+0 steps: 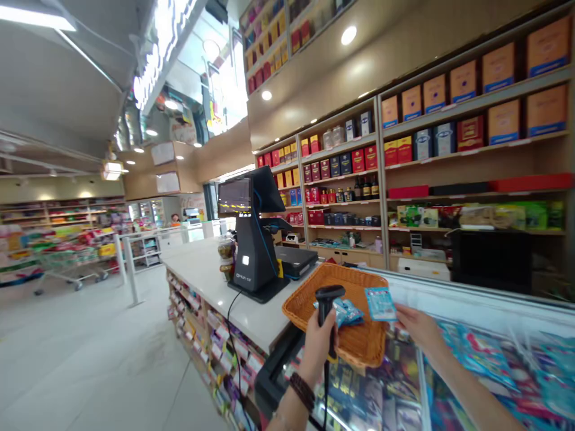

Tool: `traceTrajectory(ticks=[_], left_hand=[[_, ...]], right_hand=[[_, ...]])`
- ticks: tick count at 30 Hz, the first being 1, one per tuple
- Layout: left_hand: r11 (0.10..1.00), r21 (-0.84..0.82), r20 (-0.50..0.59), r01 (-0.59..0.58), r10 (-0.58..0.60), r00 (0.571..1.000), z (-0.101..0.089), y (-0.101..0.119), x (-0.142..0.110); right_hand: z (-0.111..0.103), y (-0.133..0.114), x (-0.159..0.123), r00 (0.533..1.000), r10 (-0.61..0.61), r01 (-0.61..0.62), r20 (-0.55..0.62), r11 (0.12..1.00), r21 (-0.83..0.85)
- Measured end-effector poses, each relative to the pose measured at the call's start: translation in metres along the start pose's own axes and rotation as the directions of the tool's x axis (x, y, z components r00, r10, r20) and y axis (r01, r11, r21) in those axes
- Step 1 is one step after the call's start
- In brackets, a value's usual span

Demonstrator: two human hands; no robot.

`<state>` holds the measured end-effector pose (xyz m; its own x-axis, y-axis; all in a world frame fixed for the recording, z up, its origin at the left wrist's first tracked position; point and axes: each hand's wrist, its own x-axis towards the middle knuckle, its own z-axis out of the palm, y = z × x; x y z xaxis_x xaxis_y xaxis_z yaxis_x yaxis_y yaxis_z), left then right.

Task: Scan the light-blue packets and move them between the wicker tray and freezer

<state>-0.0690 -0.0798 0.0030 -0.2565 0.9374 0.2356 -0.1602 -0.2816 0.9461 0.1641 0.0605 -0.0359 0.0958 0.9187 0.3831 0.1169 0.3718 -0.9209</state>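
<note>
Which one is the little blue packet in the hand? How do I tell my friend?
Find the black checkout screen on the white counter. Beside it sits a woven basket, and over its edge the right hand pinches a flat light-blue packet. Unlike the crumpled blue packet lying in the basket, this one is held up in the air.

Head-worn view facing forward and down, close behind the left hand (318, 347) and right hand (417, 326)
</note>
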Motion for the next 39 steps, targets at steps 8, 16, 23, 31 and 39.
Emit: traceTrajectory(ticks=[8,16,23,31,39], left_hand=[[0.999,0.040,-0.152,-0.018,0.023,0.988,-0.045,-0.003,0.005],[0.999,0.045,-0.144,-0.001,0.008,0.990,-0.042,-0.014,-0.004],[1.000,-0.003,-0.001,0.016,-0.016,1.000,0.005,-0.012,-0.016],[0.992,-0.103,0.233,0.074,-0.048,0.971,0.088,-0.023,-0.031],[0.990,-0.073,0.420,0.121,-0.080,0.904,0.153,-0.053,-0.051]], right_hand=[[0.073,-0.007,0.003,0.985,0.003,-0.025,0.170,0.992,0.125],[0.044,0.008,-0.008,0.987,-0.143,0.137,0.073,0.988,0.075],[-0.054,0.024,-0.013,0.976,-0.151,0.132,-0.154,0.983,-0.128],[-0.182,0.008,-0.051,0.915,-0.178,0.026,-0.363,0.922,-0.387],[-0.252,-0.014,-0.129,0.770,-0.446,-0.294,-0.456,0.386,-0.874]])
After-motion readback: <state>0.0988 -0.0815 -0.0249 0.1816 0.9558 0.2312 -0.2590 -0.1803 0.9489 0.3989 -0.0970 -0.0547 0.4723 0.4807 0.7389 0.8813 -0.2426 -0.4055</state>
